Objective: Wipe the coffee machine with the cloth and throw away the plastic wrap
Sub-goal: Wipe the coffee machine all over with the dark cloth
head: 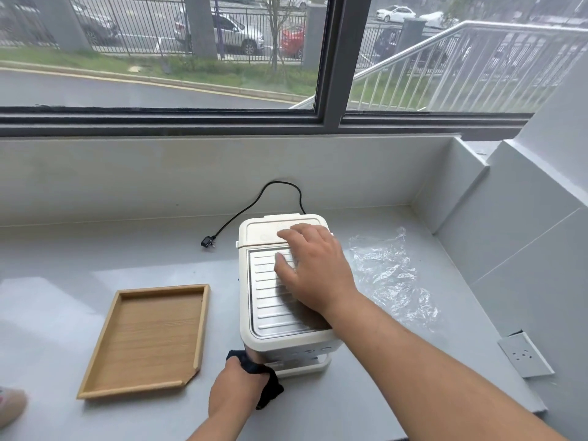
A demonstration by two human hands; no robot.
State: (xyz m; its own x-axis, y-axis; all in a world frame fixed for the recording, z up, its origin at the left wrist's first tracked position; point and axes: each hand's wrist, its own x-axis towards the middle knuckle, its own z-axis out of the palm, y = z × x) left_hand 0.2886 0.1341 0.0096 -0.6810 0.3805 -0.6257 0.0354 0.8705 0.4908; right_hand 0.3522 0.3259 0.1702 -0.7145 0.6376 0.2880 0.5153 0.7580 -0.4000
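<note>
A cream coffee machine (264, 316) with a ribbed metal top plate stands on the grey counter. My right hand (313, 268) lies flat on its top, fingers straight, pressing down. My left hand (234, 391) grips a dark cloth (265, 381) and holds it against the machine's lower front left corner. Crumpled clear plastic wrap (391, 278) lies on the counter just right of the machine, touched by neither hand.
A wooden tray (111, 354) sits to the left of the machine. The machine's black cord and plug (208, 241) trail behind it to the left. A wall socket (525, 354) is at the right, a window ledge behind.
</note>
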